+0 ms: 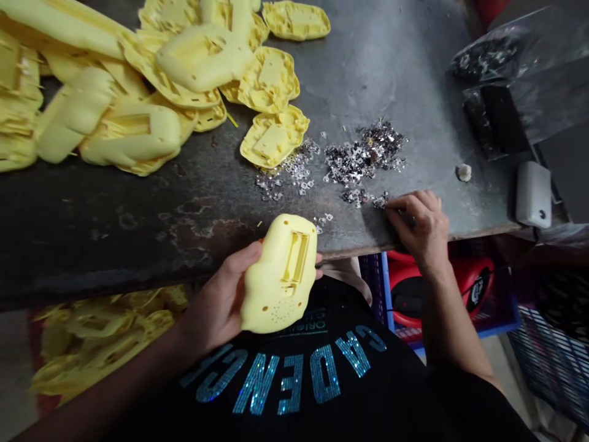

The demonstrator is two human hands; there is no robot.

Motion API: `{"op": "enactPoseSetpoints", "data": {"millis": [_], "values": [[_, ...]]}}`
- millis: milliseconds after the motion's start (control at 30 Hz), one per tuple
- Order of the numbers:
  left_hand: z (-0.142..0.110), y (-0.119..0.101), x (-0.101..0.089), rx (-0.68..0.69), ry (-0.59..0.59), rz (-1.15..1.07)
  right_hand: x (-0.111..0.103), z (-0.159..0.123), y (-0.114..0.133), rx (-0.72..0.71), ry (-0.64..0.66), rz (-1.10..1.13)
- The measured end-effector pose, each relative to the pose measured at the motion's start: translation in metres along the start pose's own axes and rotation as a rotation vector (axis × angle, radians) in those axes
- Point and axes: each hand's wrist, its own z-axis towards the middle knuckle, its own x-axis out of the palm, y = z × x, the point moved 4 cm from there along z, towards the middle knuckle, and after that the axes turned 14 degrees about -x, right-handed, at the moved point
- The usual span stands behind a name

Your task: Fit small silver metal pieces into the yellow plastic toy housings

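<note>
My left hand (230, 288) is closed round a yellow plastic housing (271, 276), held in front of my body just off the table's near edge. Its outer face is turned up, showing an oblong battery compartment, screw holes and a patch of tiny holes. My right hand (418, 224) rests at the table, thumb and fingertips pinched together beside small metal contact plates (380, 200). Whether a plate sits between those fingertips is too small to make out. A larger heap of shiny metal plates (363, 153) lies just beyond, with another yellow shell (275, 138) to its left.
Yellow shells (133, 132) are piled across the left of the dark table (193, 258). At the right lie clear plastic bags (497, 55) and a white device (534, 194). Below the edge stand a blue crate (386, 288) with red items and more yellow parts (105, 337).
</note>
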Motion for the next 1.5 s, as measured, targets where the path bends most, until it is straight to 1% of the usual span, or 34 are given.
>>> {"op": "enactPoseSetpoints", "data": {"millis": [100,167,233,300,400,500,600,667,767,833,900,1000,1033,1100,1133,1200,1300,1500], "values": [[0.002,0.001,-0.007,0.004,0.067,-0.015,-0.014,-0.006,-0.011,0.079,-0.067,0.033],[0.004,0.001,-0.011,0.002,0.117,-0.030,-0.018,-0.007,-0.017,0.122,-0.094,0.008],[0.006,0.002,-0.015,-0.014,0.147,-0.047,-0.014,-0.004,-0.020,0.116,-0.067,-0.005],[0.007,0.003,-0.018,-0.036,0.162,-0.060,-0.005,0.002,-0.022,0.101,-0.012,0.003],[0.007,0.004,-0.020,-0.041,0.148,-0.076,0.005,0.011,-0.023,0.111,0.052,0.017],[0.006,0.003,-0.014,-0.021,0.144,-0.073,0.003,0.012,-0.022,0.119,0.054,0.038],[0.003,0.001,-0.001,0.012,0.166,-0.053,-0.004,0.007,-0.019,0.107,0.032,0.021],[0.001,-0.001,0.006,0.028,0.167,-0.037,-0.005,0.003,-0.020,0.105,0.048,-0.012],[0.001,-0.001,0.011,0.037,0.168,-0.027,-0.003,-0.002,-0.027,0.133,0.070,0.004],[0.002,0.001,0.014,0.037,0.189,-0.028,-0.004,-0.003,-0.028,0.152,0.047,0.049],[0.003,0.005,0.016,0.027,0.197,-0.030,-0.009,-0.002,-0.019,0.147,-0.009,0.110],[0.005,0.010,0.022,-0.007,0.185,-0.044,-0.020,0.005,0.015,0.069,-0.096,0.259],[0.005,0.011,0.024,-0.018,0.200,-0.051,-0.023,0.009,0.030,0.022,-0.103,0.326],[0.005,0.013,0.028,-0.035,0.271,-0.061,-0.027,0.017,0.061,-0.088,-0.078,0.453],[0.005,0.014,0.030,-0.037,0.309,-0.064,-0.027,0.021,0.074,-0.145,-0.066,0.489],[0.004,0.015,0.031,-0.030,0.358,-0.064,-0.027,0.027,0.094,-0.247,-0.055,0.487],[0.000,0.017,0.030,-0.003,0.364,-0.047,-0.025,0.032,0.108,-0.340,-0.047,0.402],[-0.003,0.021,0.031,0.014,0.346,-0.011,-0.030,0.026,0.113,-0.444,-0.026,0.292]]}}
